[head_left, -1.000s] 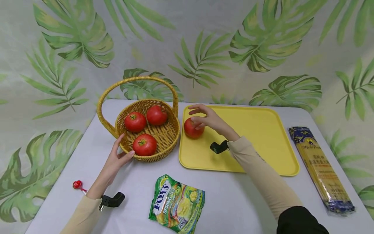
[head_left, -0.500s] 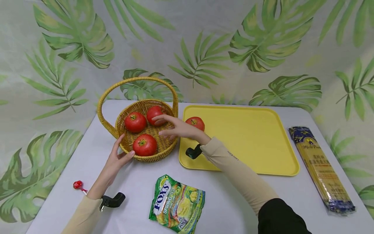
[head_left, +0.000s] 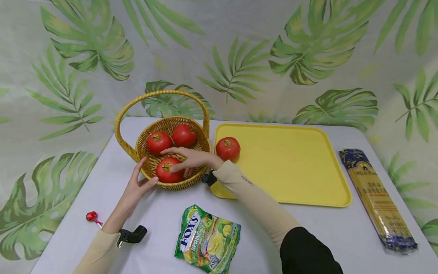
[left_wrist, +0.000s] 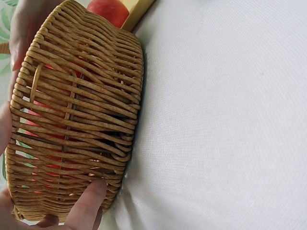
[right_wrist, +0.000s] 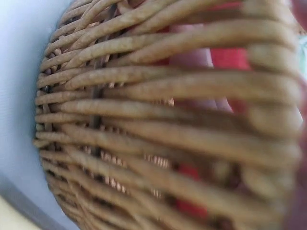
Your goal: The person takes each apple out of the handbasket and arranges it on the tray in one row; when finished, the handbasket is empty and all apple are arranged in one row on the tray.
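Observation:
A wicker basket (head_left: 196, 174) with a tall arched handle stands at the left of the table, holding three tomatoes. My left hand (head_left: 134, 190) holds its near-left side, thumb at the rim; in the left wrist view a finger (left_wrist: 90, 203) lies against the woven wall. My right hand (head_left: 196, 158) reaches over the right rim into the basket, its fingers spread about the front tomato (head_left: 165, 175), the thumb over its top. Some right fingers are hidden behind that tomato and hand. Behind lie the left tomato (head_left: 159, 142) and the back tomato (head_left: 184, 135).
Right of the basket lies a yellow tray (head_left: 284, 167) with one tomato (head_left: 228, 148) at its left end. A green candy bag (head_left: 208, 239) is in front, a spaghetti pack (head_left: 378, 199) at far right, and a red lollipop (head_left: 91, 216) near the left forearm.
My right hand has moved left, away from the tomato on the tray, into the basket over the front tomato. The left hand and the basket stay where they were.

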Action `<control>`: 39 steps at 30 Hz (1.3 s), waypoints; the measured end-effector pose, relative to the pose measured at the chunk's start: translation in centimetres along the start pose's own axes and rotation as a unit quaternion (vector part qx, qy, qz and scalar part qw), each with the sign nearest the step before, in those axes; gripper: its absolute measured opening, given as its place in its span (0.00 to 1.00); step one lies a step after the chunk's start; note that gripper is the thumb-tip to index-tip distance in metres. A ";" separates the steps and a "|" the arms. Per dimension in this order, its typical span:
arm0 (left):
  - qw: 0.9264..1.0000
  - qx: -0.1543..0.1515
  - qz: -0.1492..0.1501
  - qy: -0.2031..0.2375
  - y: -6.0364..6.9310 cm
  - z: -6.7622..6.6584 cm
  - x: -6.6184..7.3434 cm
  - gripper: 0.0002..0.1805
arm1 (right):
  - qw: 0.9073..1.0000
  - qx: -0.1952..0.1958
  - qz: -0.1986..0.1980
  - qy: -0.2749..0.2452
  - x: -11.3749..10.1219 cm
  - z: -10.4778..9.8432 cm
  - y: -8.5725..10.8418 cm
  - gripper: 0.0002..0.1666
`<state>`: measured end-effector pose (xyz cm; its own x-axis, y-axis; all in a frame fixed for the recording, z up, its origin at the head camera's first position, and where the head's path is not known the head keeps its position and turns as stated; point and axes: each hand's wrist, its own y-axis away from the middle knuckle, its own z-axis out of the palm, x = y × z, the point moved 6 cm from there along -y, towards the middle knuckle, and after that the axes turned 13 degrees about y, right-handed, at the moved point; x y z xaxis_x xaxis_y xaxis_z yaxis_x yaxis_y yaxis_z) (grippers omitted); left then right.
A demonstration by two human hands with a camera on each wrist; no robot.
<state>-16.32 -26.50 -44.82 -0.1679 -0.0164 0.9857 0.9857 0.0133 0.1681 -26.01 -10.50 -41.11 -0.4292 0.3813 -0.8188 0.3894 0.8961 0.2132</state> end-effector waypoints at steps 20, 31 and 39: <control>1.000 -0.005 0.005 -0.003 0.0 0.2 0.0 0.45 | 0.999 0.037 -0.009 0.037 0.0 0.0 -0.3 0.34; 1.000 -0.008 0.009 0.001 0.1 0.2 0.1 0.44 | 0.993 0.102 -0.007 -0.054 -0.6 -2.3 1.8 0.33; 1.000 -0.002 0.007 0.002 0.1 0.0 0.1 0.45 | 0.989 0.130 -0.023 -0.070 -1.0 -4.2 4.4 0.33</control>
<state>-16.22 -26.46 -44.72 -0.1532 -0.0198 0.9880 0.9881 0.0087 0.1534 -27.28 -6.00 -37.17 -0.3410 0.2896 -0.8943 0.5764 0.8160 0.0445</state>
